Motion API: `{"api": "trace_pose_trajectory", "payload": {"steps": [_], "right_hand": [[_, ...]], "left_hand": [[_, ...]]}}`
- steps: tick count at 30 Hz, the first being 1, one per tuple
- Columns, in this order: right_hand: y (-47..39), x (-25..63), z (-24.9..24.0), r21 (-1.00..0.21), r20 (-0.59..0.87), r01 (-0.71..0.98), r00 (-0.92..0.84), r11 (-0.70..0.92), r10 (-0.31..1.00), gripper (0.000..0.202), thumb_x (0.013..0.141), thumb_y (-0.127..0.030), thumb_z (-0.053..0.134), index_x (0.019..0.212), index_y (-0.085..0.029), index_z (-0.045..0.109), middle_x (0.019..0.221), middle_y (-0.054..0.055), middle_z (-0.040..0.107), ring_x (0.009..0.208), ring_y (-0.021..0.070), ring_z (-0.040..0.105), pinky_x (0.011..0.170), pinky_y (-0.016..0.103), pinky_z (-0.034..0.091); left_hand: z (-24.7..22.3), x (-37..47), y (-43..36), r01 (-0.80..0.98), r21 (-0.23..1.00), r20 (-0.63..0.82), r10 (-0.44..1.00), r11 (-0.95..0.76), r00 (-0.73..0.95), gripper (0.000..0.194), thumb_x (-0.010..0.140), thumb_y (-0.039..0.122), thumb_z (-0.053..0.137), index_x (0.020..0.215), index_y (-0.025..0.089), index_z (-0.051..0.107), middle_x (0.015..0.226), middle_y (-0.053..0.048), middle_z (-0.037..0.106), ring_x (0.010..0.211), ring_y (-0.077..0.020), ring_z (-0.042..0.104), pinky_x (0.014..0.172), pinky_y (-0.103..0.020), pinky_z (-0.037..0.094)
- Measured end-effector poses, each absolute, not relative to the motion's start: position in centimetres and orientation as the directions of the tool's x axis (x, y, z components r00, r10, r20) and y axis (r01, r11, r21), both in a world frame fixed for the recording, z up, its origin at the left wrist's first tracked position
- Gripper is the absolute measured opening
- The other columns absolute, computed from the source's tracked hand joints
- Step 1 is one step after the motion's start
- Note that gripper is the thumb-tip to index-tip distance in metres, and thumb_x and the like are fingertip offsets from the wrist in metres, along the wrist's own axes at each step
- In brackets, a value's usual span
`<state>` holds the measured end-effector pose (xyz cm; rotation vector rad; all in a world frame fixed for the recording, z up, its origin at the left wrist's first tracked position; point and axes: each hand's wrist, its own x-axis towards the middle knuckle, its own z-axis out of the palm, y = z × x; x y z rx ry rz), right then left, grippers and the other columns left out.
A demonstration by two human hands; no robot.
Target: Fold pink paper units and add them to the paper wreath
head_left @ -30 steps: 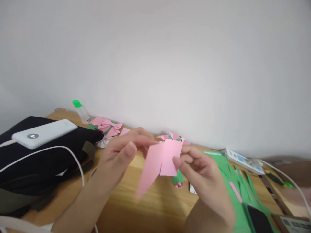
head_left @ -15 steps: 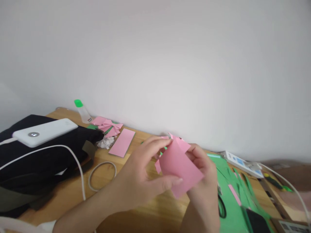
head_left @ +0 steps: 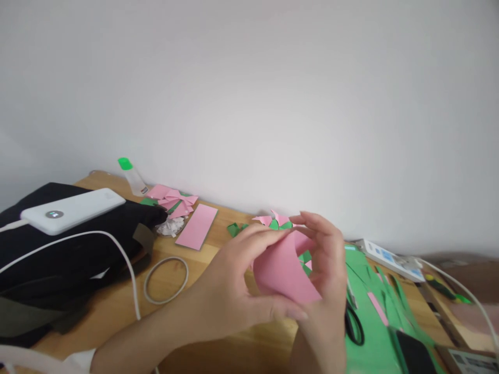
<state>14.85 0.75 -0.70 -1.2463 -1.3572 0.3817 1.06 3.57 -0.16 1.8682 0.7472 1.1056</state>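
Note:
A piece of pink paper, bent into a curve, is held up over the wooden table between both hands. My left hand grips it from the left, fingers along its upper edge and thumb along its lower edge. On the other side, my right hand curls around the paper's right part, with its fingertips partly hidden behind it. Behind the hands, pink and green paper flower pieces lie near the wall, partly covered by the fingers. A flat pink paper rectangle rests farther left.
Left are a glue bottle, pink paper pieces, a white ring and a power bank on black cloth. Right are green paper, scissors, a phone and a power strip.
The pink paper has gone from nearly flat to curved. My right hand's fingers have risen and spread around its right side, uncovering more of the flower pieces behind.

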Motion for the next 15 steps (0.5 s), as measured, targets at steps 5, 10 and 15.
{"api": "trace_pose_trajectory", "payload": {"steps": [5,10,15], "right_hand": [[0.4,15.7,-0.3,-0.911,0.396,0.202,0.192,0.359,0.898,0.032,0.087,-0.021,0.063,0.116,-0.033,0.060,0.101,0.001,0.066,0.090,0.0166,0.063,0.080,0.030,0.054],[-0.1,16.1,-0.1,-0.931,0.348,0.171,0.149,0.323,0.925,0.012,0.089,-0.028,0.064,0.099,-0.032,0.070,0.093,-0.002,0.070,0.081,0.0144,0.064,0.076,0.028,0.052],[0.1,15.9,-0.2,-0.924,0.351,0.216,0.151,0.316,0.924,0.012,0.085,-0.022,0.070,0.093,-0.032,0.071,0.088,-0.004,0.070,0.079,0.0125,0.064,0.070,0.024,0.049]], "left_hand": [[0.0,0.3,4.4,0.012,0.956,0.261,0.872,-0.292,0.415,0.022,0.080,0.025,0.071,0.102,0.022,0.071,0.091,0.000,0.070,0.083,-0.0156,0.063,0.073,-0.023,0.051],[0.0,-0.1,4.5,-0.108,0.977,0.213,0.896,-0.185,0.391,0.015,0.083,0.025,0.069,0.096,0.020,0.071,0.082,0.001,0.069,0.073,-0.0121,0.061,0.062,-0.019,0.048],[0.1,0.1,4.0,-0.108,0.984,0.177,0.891,-0.145,0.418,0.009,0.084,0.024,0.067,0.090,0.020,0.072,0.079,0.002,0.068,0.071,-0.0103,0.060,0.060,-0.016,0.047]]}}
